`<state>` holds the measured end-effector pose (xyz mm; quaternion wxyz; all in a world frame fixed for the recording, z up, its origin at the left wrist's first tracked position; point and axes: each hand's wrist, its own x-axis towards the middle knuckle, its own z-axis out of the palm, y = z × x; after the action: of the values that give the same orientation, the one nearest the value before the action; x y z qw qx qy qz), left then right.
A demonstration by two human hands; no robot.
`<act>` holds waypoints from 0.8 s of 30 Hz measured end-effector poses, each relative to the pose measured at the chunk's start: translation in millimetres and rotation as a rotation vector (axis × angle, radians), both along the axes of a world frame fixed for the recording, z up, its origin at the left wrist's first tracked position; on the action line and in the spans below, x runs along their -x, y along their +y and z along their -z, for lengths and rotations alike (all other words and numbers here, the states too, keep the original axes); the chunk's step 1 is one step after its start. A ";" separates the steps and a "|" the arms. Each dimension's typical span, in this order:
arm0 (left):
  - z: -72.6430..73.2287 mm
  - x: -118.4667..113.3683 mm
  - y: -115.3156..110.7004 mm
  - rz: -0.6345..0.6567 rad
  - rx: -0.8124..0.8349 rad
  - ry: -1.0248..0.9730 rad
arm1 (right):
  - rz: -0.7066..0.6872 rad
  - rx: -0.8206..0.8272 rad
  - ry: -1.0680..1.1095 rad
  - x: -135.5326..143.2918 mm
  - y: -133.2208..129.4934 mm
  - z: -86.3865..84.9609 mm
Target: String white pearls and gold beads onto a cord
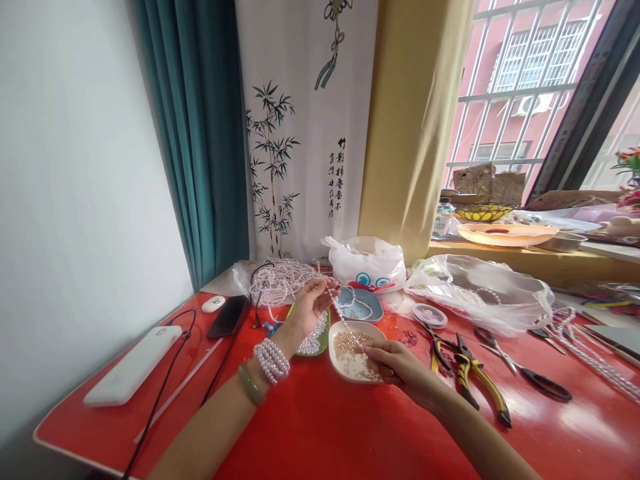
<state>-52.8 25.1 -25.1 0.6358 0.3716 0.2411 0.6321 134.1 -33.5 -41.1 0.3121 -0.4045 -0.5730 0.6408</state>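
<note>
A strand of pearly beads [345, 325] stretches between my two hands. My left hand [311, 308] is raised over the green dish [326, 333] of white beads, its fingers closed on the strand's upper part. Lower and to the right, my right hand [393, 363] pinches the strand's other end at the edge of the white dish [357, 378], which holds small gold beads. Behind them lies a blue dish [373, 308] with beads and part of a strand. A pile of pearl strands [283, 277] sits behind my left hand.
Pliers [477, 380], scissors [525, 373] and a spool [430, 315] lie right of the dishes. Plastic bags [367, 263] stand at the back. A black phone [229, 316], a white power bank [133, 365] and cables are at the left. More strands [595, 357] lie far right.
</note>
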 end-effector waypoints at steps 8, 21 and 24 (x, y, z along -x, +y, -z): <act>9.0 3.4 7.7 -0.033 0.082 -0.052 | 0.174 -0.173 -0.107 -18.5 19.0 4.5; 28.6 11.6 21.6 -0.093 0.204 -0.075 | 0.348 -0.438 -0.393 -64.5 58.7 25.9; 33.7 12.9 24.0 -0.080 0.236 -0.037 | 0.321 -0.503 -0.561 -72.5 61.3 26.5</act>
<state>-65.7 49.0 -58.7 0.6538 0.2727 0.3165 0.6308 206.6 27.8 -67.6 0.3288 -0.5590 -0.7043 0.2887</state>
